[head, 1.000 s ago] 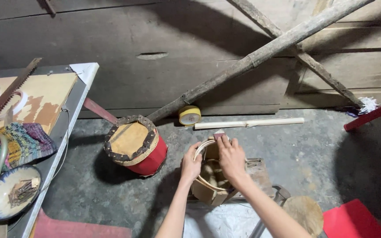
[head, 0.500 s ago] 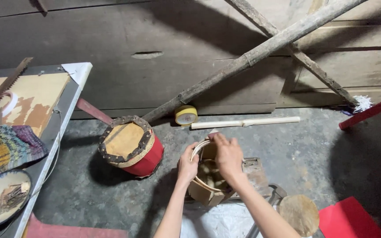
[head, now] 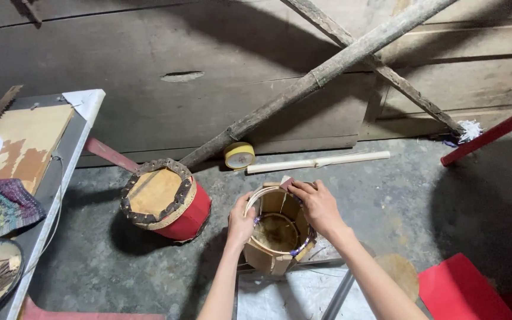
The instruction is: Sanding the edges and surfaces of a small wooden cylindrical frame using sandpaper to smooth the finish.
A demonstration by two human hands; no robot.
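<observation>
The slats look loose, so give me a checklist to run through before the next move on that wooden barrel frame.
1. Left hand grips the barrel frame at its left rim: ok.
2. Right hand pinches the top rim: ok.
3. Thin hoop seated all round the rim: cannot tell, the hands hide part.
4. Slats aligned without gaps: not ok, lower slats splay outward.
5. Red drum stands apart from the frame: ok.
6. Tape roll lies on the floor by the wall: ok.

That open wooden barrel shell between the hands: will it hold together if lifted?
Likely loose: the barrel shell is separate slats with gaps showing. Both hands, left and right, grip its rim. Probably light, being hollow and thin-walled.
</observation>
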